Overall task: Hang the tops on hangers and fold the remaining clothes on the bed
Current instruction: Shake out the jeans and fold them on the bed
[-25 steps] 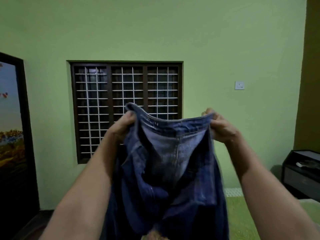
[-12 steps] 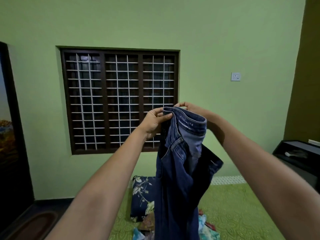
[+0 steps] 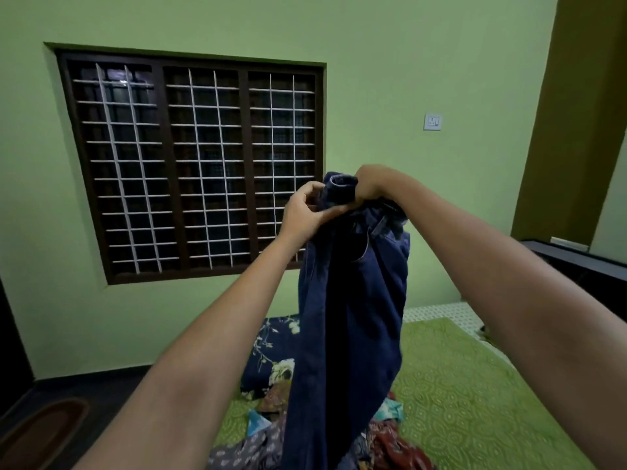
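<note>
A pair of dark blue jeans (image 3: 353,317) hangs lengthwise in front of me, folded side to side at the waistband. My left hand (image 3: 305,213) pinches the waistband from the left. My right hand (image 3: 373,183) grips the bunched waistband from above and the right. Both hands meet at the top of the jeans, held up in front of the window. The legs drop down to a heap of mixed coloured clothes (image 3: 390,435) on the bed (image 3: 475,385), which has a green patterned cover.
A dark floral pillow (image 3: 271,354) lies at the head of the bed by the green wall. A barred window (image 3: 196,164) fills the wall at left. A dark cabinet (image 3: 583,266) stands at right. A mat (image 3: 44,432) lies on the dark floor at lower left.
My hands came together, closing the spread waistband into a fold. The jeans now hang narrower. The view tilted down, showing more of the bed and clothes.
</note>
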A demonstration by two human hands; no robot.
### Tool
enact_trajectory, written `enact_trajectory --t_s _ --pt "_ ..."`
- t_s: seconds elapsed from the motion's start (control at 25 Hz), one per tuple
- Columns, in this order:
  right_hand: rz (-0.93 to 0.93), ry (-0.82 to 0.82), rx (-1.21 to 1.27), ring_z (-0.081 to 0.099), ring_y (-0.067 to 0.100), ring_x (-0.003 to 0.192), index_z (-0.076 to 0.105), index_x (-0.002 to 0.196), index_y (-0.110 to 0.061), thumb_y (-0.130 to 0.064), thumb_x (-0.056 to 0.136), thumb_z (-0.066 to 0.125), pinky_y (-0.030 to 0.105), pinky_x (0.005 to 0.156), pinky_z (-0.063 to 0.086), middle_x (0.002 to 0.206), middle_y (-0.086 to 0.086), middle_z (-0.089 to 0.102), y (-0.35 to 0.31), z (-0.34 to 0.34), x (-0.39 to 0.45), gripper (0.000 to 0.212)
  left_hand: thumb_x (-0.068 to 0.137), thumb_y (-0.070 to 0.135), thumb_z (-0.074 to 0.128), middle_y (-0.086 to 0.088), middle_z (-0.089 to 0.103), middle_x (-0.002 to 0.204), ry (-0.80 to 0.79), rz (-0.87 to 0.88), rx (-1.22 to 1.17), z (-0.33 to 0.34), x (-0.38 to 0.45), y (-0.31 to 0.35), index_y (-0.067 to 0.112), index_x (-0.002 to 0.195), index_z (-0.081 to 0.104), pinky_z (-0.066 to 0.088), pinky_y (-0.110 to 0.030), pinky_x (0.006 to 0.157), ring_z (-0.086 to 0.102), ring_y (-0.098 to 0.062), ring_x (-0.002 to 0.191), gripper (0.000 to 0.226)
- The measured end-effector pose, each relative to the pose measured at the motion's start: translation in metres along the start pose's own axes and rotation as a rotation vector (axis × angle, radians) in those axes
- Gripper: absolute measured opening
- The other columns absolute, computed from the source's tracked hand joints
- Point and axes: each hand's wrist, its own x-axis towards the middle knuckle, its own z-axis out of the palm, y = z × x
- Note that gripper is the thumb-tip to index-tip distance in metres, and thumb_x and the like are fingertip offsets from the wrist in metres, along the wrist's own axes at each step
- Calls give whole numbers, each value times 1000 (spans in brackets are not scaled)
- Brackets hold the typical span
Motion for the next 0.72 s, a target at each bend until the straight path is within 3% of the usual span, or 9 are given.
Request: enact_trajectory --t_s 0.16,0.24,0.32,0.4,0.44,0.52,0.6,0.72 --pt "46 33 -79 53 26 89 63 113 -1 -28 78 78 30 74 41 106 13 60 -11 -19 -6 46 61 30 83 -10 56 115 -31 -21 241 9 -34 -55 19 113 50 54 -42 87 60 -23 103 62" --pt "65 16 -76 54 26 89 64 113 -3 -27 78 78 30 75 41 112 13 62 -8 -23 -12 45 64 20 76 -11 56 119 -82 -85 92 22 -50 -63 17 120 46 55 -36 86 62 -19 100 64" --pt "91 31 -51 54 25 88 65 110 -2 -25 79 77 30 74 41 112 13 63 3 -24 -26 41 72 0 68 -11 53 123 -85 -34 -40 34 -66 -65 14 122 44 53 -24 81 61 -16 98 57" --pt "139 63 -4 54 24 86 66 107 -2 -22 80 76 31 74 43 110 15 64 24 -26 -45 35 72 -5 62 -12 50 125 -120 12 -49 46 -78 -73 14 121 47 48 -17 81 56 -19 105 54" --pt "166 69 15 55 23 86 66 106 -3 -21 80 76 30 75 44 110 14 65 36 -27 -56 33 72 -3 63 -13 51 122 -193 -18 -21 52 -82 -78 11 118 51 46 -18 80 55 -19 103 50" --pt "216 53 44 57 21 87 67 106 -4 -21 80 76 29 78 46 108 11 66 60 -29 -83 32 64 12 68 -13 59 105 -452 -245 55 69 -97 -90 6 105 57 49 -27 76 56 -20 92 43" --pt "267 31 55 59 22 88 68 106 -5 -22 79 77 29 81 47 106 9 67 81 -31 -106 33 53 21 66 -10 63 102 -756 -431 132 91 -117 -99 5 104 59 53 -33 77 60 -22 92 54" --pt "368 54 2 59 24 89 68 100 -9 -27 79 77 31 83 46 100 7 67 114 -36 -134 29 56 18 74 -15 62 117 -940 -401 260 129 -139 -104 1 117 57 50 -38 84 60 -26 101 65"
